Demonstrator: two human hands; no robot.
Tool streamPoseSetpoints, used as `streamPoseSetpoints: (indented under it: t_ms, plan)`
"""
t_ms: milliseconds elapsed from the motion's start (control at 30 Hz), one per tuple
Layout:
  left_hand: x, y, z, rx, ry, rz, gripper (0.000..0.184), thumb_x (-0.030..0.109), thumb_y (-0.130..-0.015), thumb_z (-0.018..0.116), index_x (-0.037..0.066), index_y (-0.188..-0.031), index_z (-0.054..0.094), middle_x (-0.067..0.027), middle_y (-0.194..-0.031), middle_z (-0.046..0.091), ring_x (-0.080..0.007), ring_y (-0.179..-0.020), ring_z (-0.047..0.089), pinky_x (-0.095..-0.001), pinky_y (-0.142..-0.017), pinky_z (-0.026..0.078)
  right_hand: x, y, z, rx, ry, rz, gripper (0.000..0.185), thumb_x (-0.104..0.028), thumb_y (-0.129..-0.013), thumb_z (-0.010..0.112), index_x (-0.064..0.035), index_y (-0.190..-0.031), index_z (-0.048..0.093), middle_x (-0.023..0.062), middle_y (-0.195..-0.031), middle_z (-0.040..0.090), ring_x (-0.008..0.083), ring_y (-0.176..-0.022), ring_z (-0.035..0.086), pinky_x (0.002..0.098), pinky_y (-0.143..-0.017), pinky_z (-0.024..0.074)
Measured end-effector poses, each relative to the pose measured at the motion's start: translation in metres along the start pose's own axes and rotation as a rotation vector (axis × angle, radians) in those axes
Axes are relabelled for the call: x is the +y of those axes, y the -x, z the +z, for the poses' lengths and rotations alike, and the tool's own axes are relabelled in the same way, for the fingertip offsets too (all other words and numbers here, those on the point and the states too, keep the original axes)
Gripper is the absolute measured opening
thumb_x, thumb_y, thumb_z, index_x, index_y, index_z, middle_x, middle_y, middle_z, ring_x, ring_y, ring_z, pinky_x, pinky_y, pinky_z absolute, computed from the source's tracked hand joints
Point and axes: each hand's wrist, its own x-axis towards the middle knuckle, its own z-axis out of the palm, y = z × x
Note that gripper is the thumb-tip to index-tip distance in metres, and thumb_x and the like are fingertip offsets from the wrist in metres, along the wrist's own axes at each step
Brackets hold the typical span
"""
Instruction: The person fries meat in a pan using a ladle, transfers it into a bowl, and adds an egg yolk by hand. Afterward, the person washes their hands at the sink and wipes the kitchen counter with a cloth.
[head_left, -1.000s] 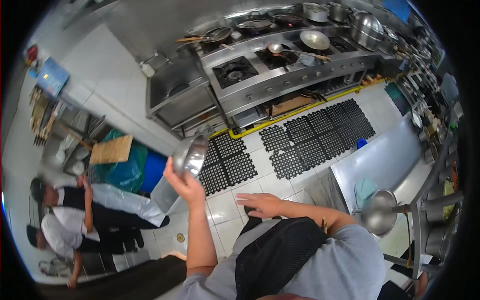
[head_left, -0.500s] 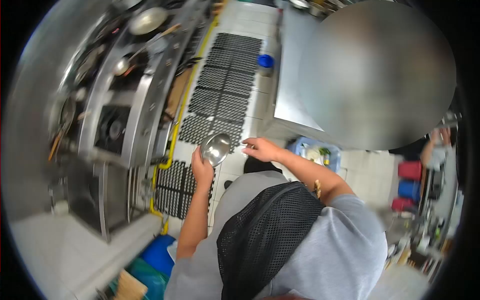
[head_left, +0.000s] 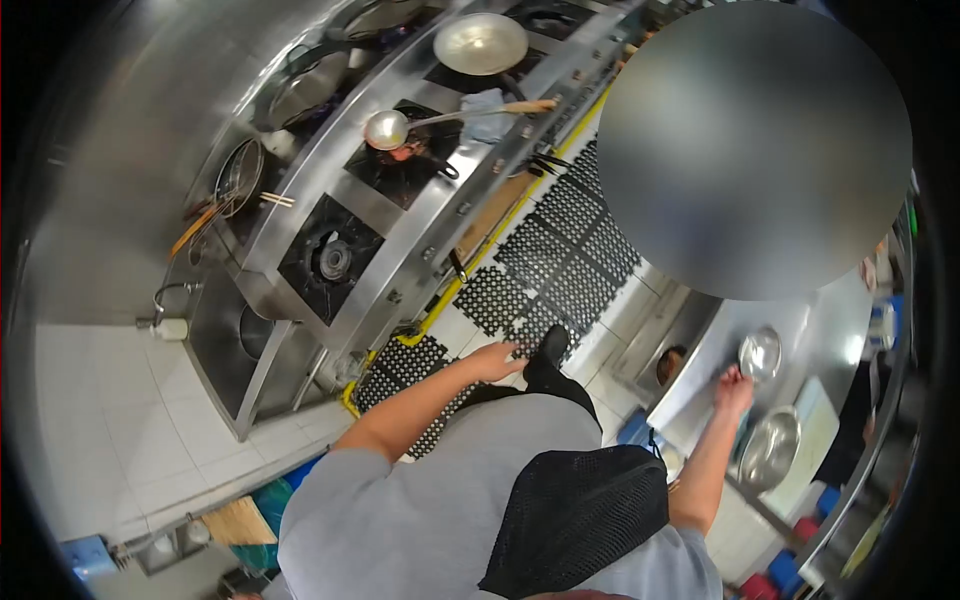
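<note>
My right hand (head_left: 735,393) is closed at the rim of a small shiny metal bowl (head_left: 761,354), out over the steel counter (head_left: 705,372) on the right. Whether that bowl rests on the counter I cannot tell. Nearer to me, a larger metal bowl (head_left: 772,450) sits beside a pale cutting board (head_left: 815,432). My left hand (head_left: 495,362) hangs in front of my body, above the floor mat. Its fingers are loosely stretched, and nothing is in them.
On the left runs a steel stove (head_left: 430,215) with burners (head_left: 334,258), a ladle (head_left: 387,130) and a pan (head_left: 481,44). A yellow pipe (head_left: 432,318) follows its front edge. Black perforated mats (head_left: 555,270) cover part of the floor. A blurred disc hides the upper right.
The small metal bowl has passed from my left hand to my right, which has reached out to the counter. My left hand has let go. The view has turned toward the right.
</note>
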Motion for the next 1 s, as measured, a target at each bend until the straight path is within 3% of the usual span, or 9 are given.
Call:
streamPoseSetpoints:
  t_ms: [67,233,333,400,467,600,800,933,1000]
  plan:
    - [-0.016,0.034,-0.023,-0.217,-0.030,-0.319,0.080,0.061,-0.109,0.057,-0.005,-0.154,0.058,-0.0290,-0.153,0.063,-0.0449,-0.143,0.060,-0.0491,-0.121,0.046,-0.006,-0.029,-0.002,0.089,0.014,0.039,0.021,-0.013,-0.104,0.044,-0.0074,-0.089,0.057,0.0057,-0.078,0.062,0.0157,-0.067,0.058,0.0286,-0.057,0.0491]
    - [-0.065,0.048,-0.091,-0.189,0.652,-0.547,0.077,0.070,-0.109,0.054,-0.002,-0.127,0.076,-0.0114,-0.107,0.077,-0.0200,-0.080,0.070,-0.0389,-0.071,0.062,0.007,-0.035,0.052,0.220,-0.103,0.082,0.033,-0.033,-0.108,0.051,-0.0079,-0.088,0.056,0.0068,-0.078,0.062,0.0188,-0.065,0.058,0.0342,-0.057,0.0506]
    - [-0.072,0.001,-0.160,0.210,1.082,-0.380,0.071,0.069,-0.111,0.051,0.004,-0.113,0.077,-0.0088,-0.100,0.077,-0.0218,-0.086,0.075,-0.0348,-0.078,0.063,0.042,-0.020,0.136,0.037,0.043,0.267,0.049,-0.056,-0.107,0.062,-0.0098,-0.092,0.057,0.0054,-0.082,0.064,0.0209,-0.065,0.058,0.0371,-0.059,0.0500]
    - [-0.077,-0.047,-0.209,0.343,1.525,-0.189,0.068,0.064,-0.112,0.054,0.004,-0.142,0.059,-0.0129,-0.120,0.074,-0.0279,-0.101,0.077,-0.0436,-0.087,0.065,0.060,0.051,0.274,-0.138,0.417,0.153,0.040,-0.044,-0.109,0.067,-0.0079,-0.095,0.059,0.0013,-0.081,0.060,0.0167,-0.066,0.056,0.0318,-0.058,0.0442]
    - [-0.070,-0.081,-0.258,0.481,1.750,0.038,0.076,0.066,-0.110,0.057,0.002,-0.151,0.050,-0.0198,-0.137,0.067,-0.0341,-0.122,0.071,-0.0521,-0.104,0.059,0.067,0.104,0.387,-0.587,0.761,-0.091,0.025,-0.025,-0.111,0.069,-0.0054,-0.096,0.066,-0.0028,-0.083,0.059,0.0106,-0.075,0.058,0.0270,-0.064,0.0459]
    - [-0.067,-0.134,-0.326,0.558,1.994,0.083,0.068,0.060,-0.110,0.060,0.004,-0.148,0.052,-0.0213,-0.138,0.067,-0.0389,-0.125,0.069,-0.0566,-0.105,0.058,0.087,0.188,0.572,-1.311,1.306,-0.938,0.027,-0.019,-0.103,0.075,0.0014,-0.120,0.073,0.0131,-0.111,0.074,0.0289,-0.099,0.073,0.0383,-0.085,0.0589]
    - [-0.076,-0.151,-0.349,0.558,2.165,0.048,0.044,0.052,-0.109,0.067,0.011,-0.122,0.063,-0.0101,-0.109,0.068,-0.0295,-0.096,0.071,-0.0505,-0.087,0.061,0.183,0.185,0.720,-1.507,1.533,-1.568,0.061,-0.025,-0.096,0.081,-0.0017,-0.148,0.059,0.0216,-0.142,0.065,0.0391,-0.133,0.062,0.0475,-0.110,0.0527]
    - [-0.085,-0.145,-0.339,0.654,2.074,-0.040,0.039,0.050,-0.109,0.069,0.012,-0.108,0.063,-0.0005,-0.086,0.061,-0.0155,-0.072,0.059,-0.0355,-0.062,0.050,0.228,0.142,0.762,-1.547,2.012,-1.249,0.054,-0.024,-0.096,0.081,-0.0003,-0.141,0.062,0.0159,-0.109,0.075,0.0345,-0.099,0.074,0.0440,-0.088,0.0619]
    - [-0.079,-0.132,-0.344,0.738,1.970,-0.086,0.038,0.048,-0.109,0.070,0.012,-0.103,0.062,0.0024,-0.080,0.057,-0.0110,-0.064,0.053,-0.0305,-0.053,0.043,0.231,0.145,0.772,-1.565,2.040,0.137,0.036,-0.022,-0.098,0.079,-0.0015,-0.125,0.069,0.0068,-0.083,0.070,0.0204,-0.072,0.072,0.0359,-0.065,0.0610]
